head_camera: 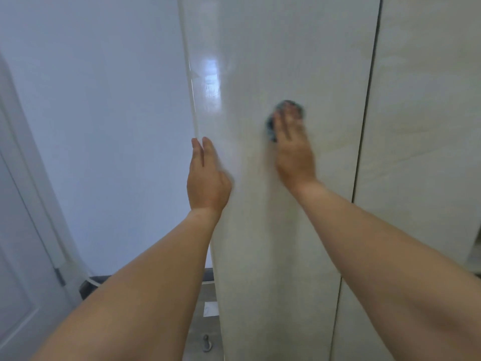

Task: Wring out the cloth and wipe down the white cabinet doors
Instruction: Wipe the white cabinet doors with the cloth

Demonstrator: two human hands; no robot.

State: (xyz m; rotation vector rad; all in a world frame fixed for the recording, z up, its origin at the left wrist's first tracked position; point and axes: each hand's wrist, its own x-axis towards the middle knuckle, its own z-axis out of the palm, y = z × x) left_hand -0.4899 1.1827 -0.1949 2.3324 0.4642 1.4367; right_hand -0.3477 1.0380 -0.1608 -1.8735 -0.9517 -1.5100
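Head cam: both bare forearms reach in, the left hand [207,178] flat and open at the edge of the glossy white cabinet door [286,61], probably steadying it, while the right hand [292,144] presses the crumpled dark blue-grey cloth [272,126] against the panel mid-wipe.

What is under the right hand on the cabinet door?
A dark cloth lies under the right hand, pressed flat against the white cabinet door. Only its edges show past the fingers; the rest is covered, and the picture is blurred there.
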